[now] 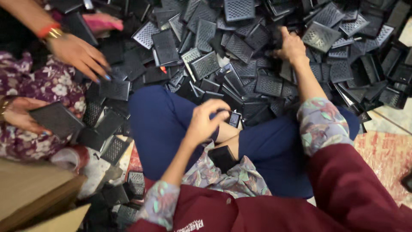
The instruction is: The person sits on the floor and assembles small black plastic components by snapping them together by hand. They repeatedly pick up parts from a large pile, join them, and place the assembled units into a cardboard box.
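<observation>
Seen from the head camera, a heap of black perforated plastic grilles (266,56) is spread before a seated person in blue trousers (167,124). The right hand (292,45) is stretched far forward into the heap, fingers closed around a grille's edge. The left hand (206,122) is held nearer, above the lap, fingers curled on a small black part (234,118) lying just to its right. A co-worker's hand (79,53) is reaching in at left.
</observation>
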A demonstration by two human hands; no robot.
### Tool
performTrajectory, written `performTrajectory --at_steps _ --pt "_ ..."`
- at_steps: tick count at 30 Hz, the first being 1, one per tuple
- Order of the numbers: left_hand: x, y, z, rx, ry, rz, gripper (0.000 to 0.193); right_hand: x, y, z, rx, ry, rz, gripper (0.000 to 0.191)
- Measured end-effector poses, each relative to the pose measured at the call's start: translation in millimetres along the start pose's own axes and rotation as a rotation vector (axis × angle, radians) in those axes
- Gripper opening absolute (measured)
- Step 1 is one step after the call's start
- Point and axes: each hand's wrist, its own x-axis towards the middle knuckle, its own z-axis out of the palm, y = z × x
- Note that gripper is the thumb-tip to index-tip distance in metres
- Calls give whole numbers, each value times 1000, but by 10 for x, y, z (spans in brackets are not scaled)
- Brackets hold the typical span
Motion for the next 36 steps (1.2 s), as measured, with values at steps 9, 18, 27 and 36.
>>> performTrajectory --at_steps 9,18,27,36 --pt "1273 -802 109 731 199 224 72 -314 -681 -64 448 3 -99 59" --pt "1464 -1233 91 798 226 135 70 -610 -1325 122 585 -48 -409 56" --pt "1393 -1279 94 -349 323 -194 42 -629 -1654 185 1073 -382 -351 59" --pt "1197 -1161 -5 -581 233 -239 36 -734 -1597 -225 659 -8 -480 92"
